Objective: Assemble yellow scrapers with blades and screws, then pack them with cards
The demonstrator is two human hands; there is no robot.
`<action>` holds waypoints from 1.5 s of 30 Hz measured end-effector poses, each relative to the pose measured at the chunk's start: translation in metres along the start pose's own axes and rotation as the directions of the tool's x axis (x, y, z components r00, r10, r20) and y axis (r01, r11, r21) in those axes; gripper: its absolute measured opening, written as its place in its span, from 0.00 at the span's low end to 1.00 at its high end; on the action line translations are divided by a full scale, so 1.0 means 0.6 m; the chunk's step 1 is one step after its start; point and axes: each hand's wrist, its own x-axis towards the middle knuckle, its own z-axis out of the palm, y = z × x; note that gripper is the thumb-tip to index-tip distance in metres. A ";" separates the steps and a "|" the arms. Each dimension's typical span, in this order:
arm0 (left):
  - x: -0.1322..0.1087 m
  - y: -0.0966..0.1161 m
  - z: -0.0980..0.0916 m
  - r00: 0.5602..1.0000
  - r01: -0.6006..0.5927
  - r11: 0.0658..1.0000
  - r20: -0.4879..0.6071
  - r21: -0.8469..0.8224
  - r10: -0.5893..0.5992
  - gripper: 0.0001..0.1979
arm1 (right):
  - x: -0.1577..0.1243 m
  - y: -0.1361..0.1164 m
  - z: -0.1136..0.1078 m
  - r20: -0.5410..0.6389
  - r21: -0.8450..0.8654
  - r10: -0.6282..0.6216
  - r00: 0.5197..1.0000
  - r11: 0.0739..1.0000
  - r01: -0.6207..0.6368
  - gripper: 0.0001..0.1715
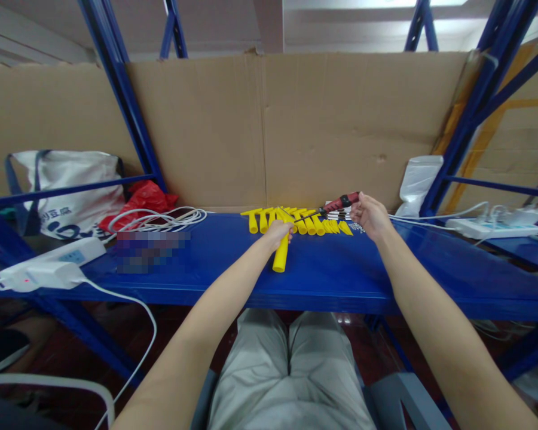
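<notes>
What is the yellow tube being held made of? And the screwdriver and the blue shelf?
The yellow tube looks like plastic: even colour, matte. The screwdriver has a red and black handle, likely plastic or rubber, and a thin dark shaft, probably metal. The blue shelf seems painted metal: smooth, with faint sheen.

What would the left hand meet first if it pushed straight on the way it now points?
Most likely the row of yellow pieces lying on the blue shelf just beyond the left hand; the screwdriver tip sits close too, though depth is unclear.
</notes>
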 end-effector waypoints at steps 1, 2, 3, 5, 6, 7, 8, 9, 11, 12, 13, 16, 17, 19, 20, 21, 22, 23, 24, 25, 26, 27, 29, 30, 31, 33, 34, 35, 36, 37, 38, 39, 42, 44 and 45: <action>0.000 0.000 0.000 1.000 -0.003 1.000 0.001 -0.002 0.003 0.10 | -0.001 0.000 0.000 0.013 0.001 -0.004 1.000 1.000 0.004 0.18; 0.000 -0.001 0.000 1.000 -0.005 1.000 0.002 -0.005 0.005 0.10 | -0.001 0.000 0.000 0.027 0.002 -0.010 1.000 1.000 0.010 0.18; 0.001 -0.001 0.000 1.000 -0.005 1.000 0.001 -0.009 0.005 0.10 | -0.002 0.000 0.000 0.040 0.001 -0.016 0.999 1.000 0.016 0.18; 0.001 -0.001 0.000 1.000 -0.003 1.000 -0.001 -0.014 0.003 0.10 | -0.001 0.002 -0.001 0.046 -0.004 -0.029 0.999 1.000 0.030 0.19; 0.001 -0.001 0.000 1.000 -0.002 1.000 -0.001 -0.014 0.002 0.10 | 0.000 0.004 -0.002 0.041 -0.008 -0.035 0.999 0.999 0.036 0.20; 0.001 -0.001 0.000 1.000 -0.001 1.000 0.000 -0.013 0.001 0.10 | 0.001 0.005 -0.002 0.032 -0.013 -0.041 0.999 0.999 0.041 0.20; 0.001 -0.001 0.000 1.000 -0.001 1.000 0.003 -0.012 0.001 0.10 | 0.002 0.006 -0.003 0.021 -0.018 -0.044 0.999 0.999 0.045 0.21; 0.000 -0.001 0.000 1.000 -0.001 1.000 0.007 -0.011 0.001 0.10 | 0.003 0.007 -0.004 0.010 -0.023 -0.046 0.999 0.999 0.047 0.22; 0.000 0.000 0.000 1.000 -0.001 1.000 0.014 -0.008 0.001 0.10 | 0.004 0.008 -0.004 -0.012 -0.030 -0.044 0.999 0.999 0.044 0.24; -0.001 0.000 0.000 1.000 -0.001 1.000 0.016 -0.006 0.001 0.10 | 0.004 0.008 -0.004 -0.021 -0.035 -0.040 0.999 0.999 0.039 0.25; -0.001 0.001 0.000 1.000 -0.001 1.000 0.016 -0.004 0.001 0.10 | 0.004 0.008 -0.003 -0.029 -0.041 -0.035 0.999 0.999 0.034 0.26; 0.000 0.001 0.000 1.000 0.000 1.000 0.011 0.000 0.000 0.10 | 0.003 0.008 -0.002 -0.042 -0.057 -0.024 0.999 0.998 0.021 0.27; 0.000 0.001 0.000 1.000 -0.001 1.000 0.010 0.002 0.001 0.10 | 0.003 0.008 -0.002 -0.044 -0.058 -0.023 0.999 0.998 0.020 0.27; 0.001 0.000 -0.001 1.000 -0.004 1.000 0.014 0.006 0.004 0.10 | 0.004 0.009 -0.002 -0.047 -0.053 -0.025 0.999 0.998 0.022 0.27; 0.002 -0.001 -0.001 1.000 -0.007 1.000 0.019 0.009 0.007 0.11 | 0.005 0.009 -0.003 -0.048 -0.048 -0.027 0.998 0.999 0.025 0.26; 0.002 -0.001 -0.001 1.000 -0.010 1.000 0.027 0.012 0.010 0.11 | 0.005 0.009 -0.003 -0.050 -0.044 -0.029 0.998 0.999 0.027 0.26; 0.002 -0.002 0.000 0.999 -0.015 1.000 0.035 0.015 0.014 0.11 | 0.006 0.009 -0.003 -0.053 -0.041 -0.030 0.998 0.999 0.028 0.25; 0.002 -0.003 0.000 0.999 -0.018 1.000 0.042 0.019 0.017 0.11 | 0.006 0.009 -0.003 -0.059 -0.039 -0.029 0.998 0.999 0.027 0.25; 0.002 -0.003 0.000 0.999 -0.021 1.000 0.047 0.023 0.020 0.12 | 0.005 0.008 -0.003 -0.063 -0.040 -0.028 0.998 0.999 0.025 0.24; 0.002 -0.004 0.000 0.999 -0.024 0.999 0.048 0.027 0.023 0.12 | 0.004 0.007 -0.003 -0.065 -0.043 -0.025 0.998 0.999 0.023 0.23; 0.002 -0.004 0.000 0.999 -0.026 0.999 0.046 0.030 0.024 0.12 | 0.002 0.006 -0.002 -0.061 -0.048 -0.021 0.998 0.999 0.018 0.21; 0.002 -0.004 0.000 0.999 -0.027 0.999 0.044 0.033 0.025 0.12 | 0.000 0.004 -0.001 -0.052 -0.053 -0.016 0.999 0.999 0.013 0.19; 0.001 -0.003 -0.001 0.999 -0.023 0.999 0.042 0.036 0.022 0.12 | -0.003 0.000 0.001 -0.017 -0.055 -0.012 1.000 0.998 0.011 0.17; 0.001 -0.003 -0.001 0.999 -0.022 0.999 0.043 0.037 0.020 0.12 | -0.005 -0.001 0.002 0.001 -0.054 -0.014 1.000 0.998 0.014 0.17; 0.000 -0.002 -0.001 0.999 -0.020 0.999 0.044 0.037 0.019 0.12 | -0.006 -0.002 0.003 0.015 -0.052 -0.018 1.000 0.998 0.019 0.17; -0.001 -0.001 -0.001 0.999 -0.023 0.999 0.044 0.035 0.022 0.11 | -0.007 -0.003 0.004 0.030 -0.051 -0.028 0.999 0.998 0.029 0.17; -0.002 -0.001 0.000 0.999 -0.025 0.999 0.041 0.034 0.024 0.11 | -0.006 -0.002 0.004 0.034 -0.054 -0.031 0.999 0.998 0.033 0.17; -0.003 0.000 0.000 0.999 -0.027 0.999 0.040 0.032 0.025 0.11 | -0.006 -0.001 0.003 0.036 -0.057 -0.034 0.999 0.998 0.036 0.17; -0.004 0.000 0.000 0.999 -0.026 0.999 0.038 0.032 0.025 0.11 | -0.005 0.000 0.003 0.038 -0.059 -0.037 0.999 0.997 0.040 0.17; -0.004 0.000 0.000 0.999 -0.025 0.999 0.037 0.033 0.023 0.11 | -0.004 0.001 0.002 0.039 -0.060 -0.041 0.998 0.997 0.043 0.18; -0.005 0.001 0.001 0.999 -0.023 0.999 0.036 0.036 0.022 0.11 | -0.003 0.002 0.001 0.037 -0.061 -0.043 0.998 0.997 0.045 0.18; -0.005 0.000 0.001 0.999 -0.022 0.999 0.035 0.040 0.021 0.11 | -0.002 0.002 0.000 0.033 -0.060 -0.044 0.998 0.997 0.046 0.19; -0.004 0.000 0.001 0.999 -0.022 0.999 0.038 0.048 0.021 0.11 | 0.000 0.004 0.000 0.010 -0.057 -0.039 0.999 0.998 0.040 0.20; -0.004 -0.001 0.001 0.999 -0.027 0.998 0.048 0.050 0.024 0.11 | 0.001 0.006 0.002 -0.019 -0.047 -0.043 0.999 0.998 0.042 0.20; -0.004 -0.001 0.001 0.998 -0.030 0.998 0.055 0.052 0.027 0.10 | 0.001 0.007 0.004 -0.038 -0.038 -0.049 0.998 0.998 0.048 0.20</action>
